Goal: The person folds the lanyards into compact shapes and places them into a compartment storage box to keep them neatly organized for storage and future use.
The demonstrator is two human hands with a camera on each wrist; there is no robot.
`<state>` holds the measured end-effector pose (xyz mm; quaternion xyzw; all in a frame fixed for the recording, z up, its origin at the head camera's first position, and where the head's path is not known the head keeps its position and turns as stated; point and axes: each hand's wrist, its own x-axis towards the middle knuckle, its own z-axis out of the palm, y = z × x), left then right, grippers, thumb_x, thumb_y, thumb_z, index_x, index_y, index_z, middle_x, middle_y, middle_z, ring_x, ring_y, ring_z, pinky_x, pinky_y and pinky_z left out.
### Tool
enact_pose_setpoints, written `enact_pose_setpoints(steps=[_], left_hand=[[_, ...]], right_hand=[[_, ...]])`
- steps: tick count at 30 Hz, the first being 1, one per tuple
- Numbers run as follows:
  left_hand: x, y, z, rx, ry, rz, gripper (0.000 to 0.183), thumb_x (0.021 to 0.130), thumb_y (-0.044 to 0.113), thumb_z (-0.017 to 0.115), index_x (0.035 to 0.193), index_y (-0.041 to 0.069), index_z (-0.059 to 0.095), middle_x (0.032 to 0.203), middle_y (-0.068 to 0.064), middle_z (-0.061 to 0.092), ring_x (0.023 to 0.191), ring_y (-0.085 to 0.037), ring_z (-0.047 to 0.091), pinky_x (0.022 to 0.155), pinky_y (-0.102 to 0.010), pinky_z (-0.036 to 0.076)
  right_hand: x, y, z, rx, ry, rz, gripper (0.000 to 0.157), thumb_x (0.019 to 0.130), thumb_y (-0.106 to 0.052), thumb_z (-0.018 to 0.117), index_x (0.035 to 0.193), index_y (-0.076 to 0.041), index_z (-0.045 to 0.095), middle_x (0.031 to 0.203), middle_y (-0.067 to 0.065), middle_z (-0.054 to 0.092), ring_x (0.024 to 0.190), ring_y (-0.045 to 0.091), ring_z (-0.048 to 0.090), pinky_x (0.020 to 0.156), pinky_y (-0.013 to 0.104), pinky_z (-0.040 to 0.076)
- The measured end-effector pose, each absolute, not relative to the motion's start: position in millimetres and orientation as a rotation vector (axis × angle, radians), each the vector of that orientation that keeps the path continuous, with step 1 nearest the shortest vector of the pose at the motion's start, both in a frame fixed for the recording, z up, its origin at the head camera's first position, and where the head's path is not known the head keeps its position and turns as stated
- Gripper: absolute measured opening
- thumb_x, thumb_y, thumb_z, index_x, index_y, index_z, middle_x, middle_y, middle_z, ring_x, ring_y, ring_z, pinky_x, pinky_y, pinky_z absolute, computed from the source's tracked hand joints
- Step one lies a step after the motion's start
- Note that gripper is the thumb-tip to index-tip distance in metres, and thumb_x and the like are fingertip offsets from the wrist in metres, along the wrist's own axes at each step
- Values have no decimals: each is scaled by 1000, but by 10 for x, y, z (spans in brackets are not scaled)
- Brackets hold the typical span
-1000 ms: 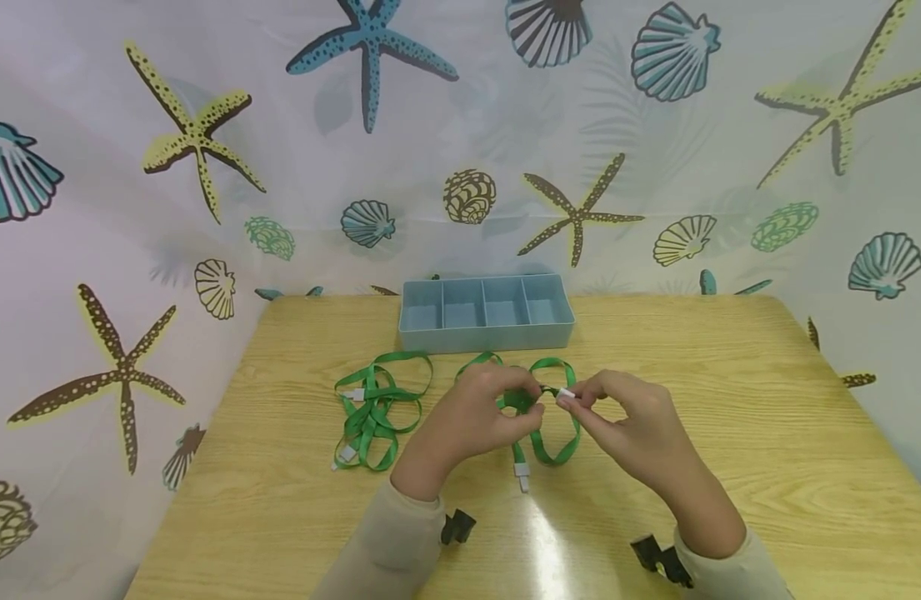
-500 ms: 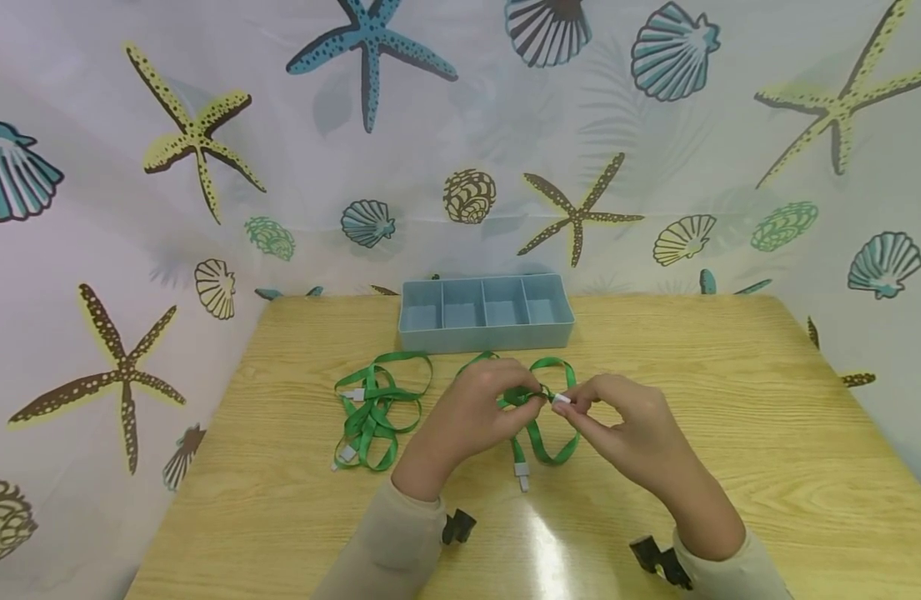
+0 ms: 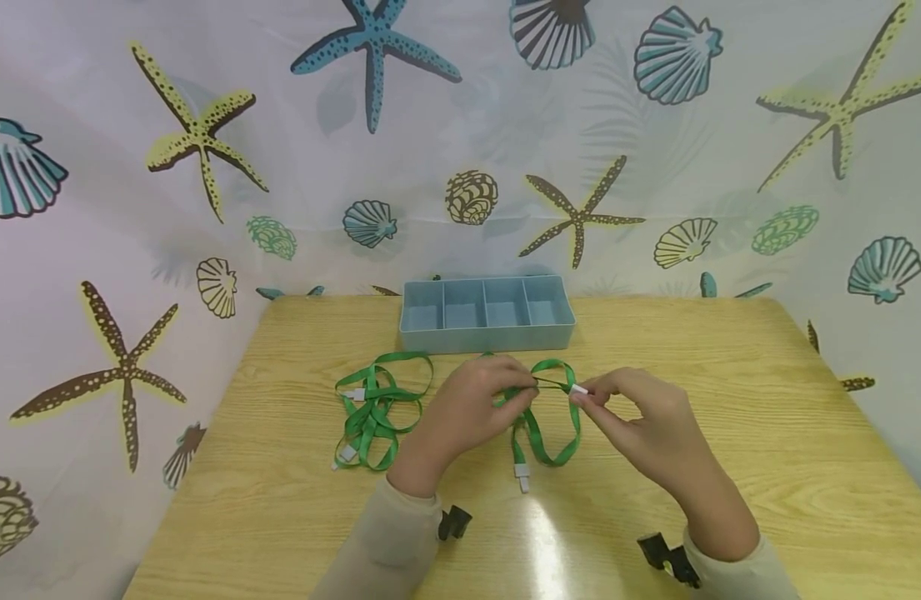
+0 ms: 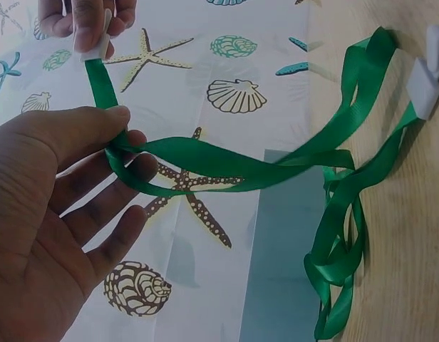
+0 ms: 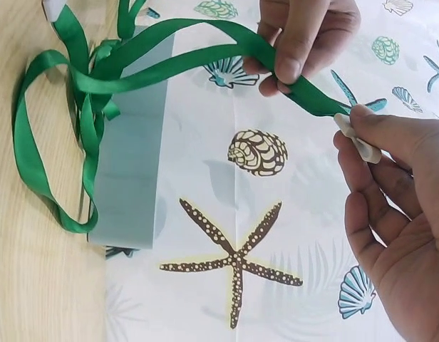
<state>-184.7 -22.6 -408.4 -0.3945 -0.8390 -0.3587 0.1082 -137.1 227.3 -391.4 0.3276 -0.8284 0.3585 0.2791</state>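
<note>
My left hand (image 3: 471,408) pinches the strap of a green lanyard (image 4: 205,160) between thumb and index finger. The other fingers are loosely bent in the left wrist view. My right hand (image 3: 648,421) pinches the lanyard's white plastic clip (image 5: 356,139). A short stretch of strap runs between the two hands, above the table. From my left hand the rest of the strap drops to green loops on the table. A second white clip (image 3: 522,475) lies there on a green strap end. Whether it belongs to the held lanyard I cannot tell.
To the left lies a tangled pile of green lanyards (image 3: 373,417) with white clips. A blue-grey box (image 3: 486,340) with several compartments stands at the back of the wooden table (image 3: 730,375). Behind it hangs a white cloth (image 3: 422,242) printed with shells and starfish.
Over the last half second my right hand has drawn the clip to the right, away from my left hand. More strap now shows between them. The table items lie as before.
</note>
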Motion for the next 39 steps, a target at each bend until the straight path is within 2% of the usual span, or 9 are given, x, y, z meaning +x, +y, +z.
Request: enact_pose_setpoints(steps=[4,8,13,19,24,27,32,35,39], left_hand=[[-1868,-258,-4090,-1117,-2464,-1065,11,102,15,74,108,12,83,109,1,79,98,-13,74,86,-28,60],[-1885,-306,-4091,-1079,-2443,-1069,13,102,15,73,110,11,82,112,-1,78,102,-13,74,90,-30,60],[-1912,-365,-4093,-1054,-2429,-1050,12,102,14,74,110,12,82,113,0,78,104,-14,73,94,-30,59],[-1936,-396,-4100,-1048,-2428,-1023,11,101,14,75,108,13,83,111,1,78,103,-13,73,95,-30,59],[-1937,-410,-4102,-1046,-2416,-1016,10,101,15,74,105,14,83,107,3,77,100,-12,72,94,-29,58],[-1941,-417,-4109,-1041,-2405,-1015,8,100,14,74,101,14,82,104,4,77,98,-12,72,92,-30,59],[-1949,-428,-4120,-1027,-2388,-1012,8,98,11,75,98,13,82,100,3,76,95,-13,71,91,-31,59],[-1956,-431,-4121,-1020,-2373,-1010,8,96,9,74,96,12,82,98,2,76,92,-14,71,89,-32,59],[-1973,-442,-4128,-1004,-2350,-1010,8,94,7,73,92,12,79,93,1,75,87,-15,69,86,-32,58]], right_hand=[[-1370,2337,-3874,860,-2208,962,22,95,-13,82,80,-8,65,91,9,81,83,21,80,79,12,58],[-1384,2390,-3847,850,-2167,941,30,77,11,88,79,-8,65,89,10,81,84,14,80,78,11,57],[-1412,2453,-3828,842,-2118,929,35,68,18,88,78,-7,65,86,9,80,83,16,80,80,9,56],[-1410,2518,-3811,809,-2094,933,29,71,15,87,78,-6,68,86,12,81,86,7,79,80,9,56],[-1392,2545,-3793,771,-2090,919,26,73,13,88,77,-6,70,87,9,82,84,8,79,82,8,55],[-1387,2552,-3781,750,-2070,912,20,83,0,88,77,-5,70,87,10,81,84,9,79,83,7,54],[-1363,2518,-3722,711,-1994,904,41,99,-32,78,74,0,69,85,15,80,85,8,78,87,7,53],[-1343,2480,-3678,684,-1943,901,49,101,-38,75,73,2,69,83,18,79,86,6,77,88,7,52],[-1333,2437,-3640,667,-1877,909,47,100,-35,76,73,3,70,79,20,77,82,9,76,88,8,52]])
